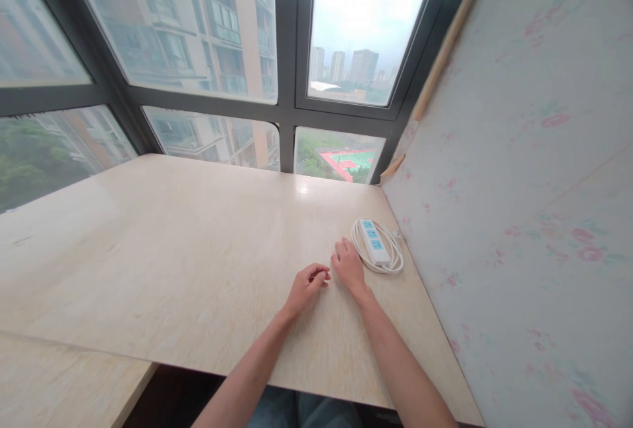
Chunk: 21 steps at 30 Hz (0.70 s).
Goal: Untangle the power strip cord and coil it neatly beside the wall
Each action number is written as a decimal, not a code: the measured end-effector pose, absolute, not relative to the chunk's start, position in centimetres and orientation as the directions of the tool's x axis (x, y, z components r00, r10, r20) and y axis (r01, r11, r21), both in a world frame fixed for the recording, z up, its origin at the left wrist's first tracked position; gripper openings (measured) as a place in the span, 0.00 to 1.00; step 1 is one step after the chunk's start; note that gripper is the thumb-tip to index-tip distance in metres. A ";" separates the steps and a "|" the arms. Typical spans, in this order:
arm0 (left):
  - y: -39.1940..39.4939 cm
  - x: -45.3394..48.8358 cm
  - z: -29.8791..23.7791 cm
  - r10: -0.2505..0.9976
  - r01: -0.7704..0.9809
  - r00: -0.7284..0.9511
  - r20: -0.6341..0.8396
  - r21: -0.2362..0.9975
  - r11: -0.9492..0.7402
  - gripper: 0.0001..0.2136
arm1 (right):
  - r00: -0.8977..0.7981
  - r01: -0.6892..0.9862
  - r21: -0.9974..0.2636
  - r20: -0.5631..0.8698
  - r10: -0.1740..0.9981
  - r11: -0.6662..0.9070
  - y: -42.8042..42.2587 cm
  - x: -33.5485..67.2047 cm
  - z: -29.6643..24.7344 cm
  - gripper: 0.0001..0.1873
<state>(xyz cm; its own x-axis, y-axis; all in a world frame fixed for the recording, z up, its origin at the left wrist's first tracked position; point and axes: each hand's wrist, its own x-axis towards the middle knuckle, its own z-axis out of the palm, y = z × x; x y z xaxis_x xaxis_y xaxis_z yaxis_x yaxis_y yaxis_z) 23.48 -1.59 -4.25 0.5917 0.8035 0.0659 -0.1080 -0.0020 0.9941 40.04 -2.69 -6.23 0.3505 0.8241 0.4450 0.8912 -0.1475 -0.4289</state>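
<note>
A white power strip (374,241) with blue sockets lies on the pale wooden table (173,256), ringed by its coiled white cable (395,262). My right hand (347,264) rests on the table just left of the strip, knuckles up and fingers curled under, close to the cable but apart from it. My left hand (306,287) lies beside it to the left, fingers loosely curled inward with fingertips together. Nothing shows in either hand.
A wall with faded pink floral wallpaper (519,204) runs along the table's right edge. Large dark-framed windows (287,111) stand behind the table. A second lower table surface (59,382) sits at the near left, with a dark gap beside it.
</note>
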 end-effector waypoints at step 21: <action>-1.4 23.2 -3.6 0.872 -0.034 0.469 0.141 0.989 -0.142 0.10 | 0.165 0.568 -0.797 0.352 0.921 0.203 -6.4 37.1 -3.8 0.08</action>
<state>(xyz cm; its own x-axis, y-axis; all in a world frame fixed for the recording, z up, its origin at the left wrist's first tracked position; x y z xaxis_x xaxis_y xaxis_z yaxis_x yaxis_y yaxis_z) 23.24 -1.39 -3.57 0.4693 0.8717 0.1413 -0.0336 -0.1423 0.9893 37.12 -6.42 -3.84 0.1647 0.9213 0.3521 0.5685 0.2030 -0.7972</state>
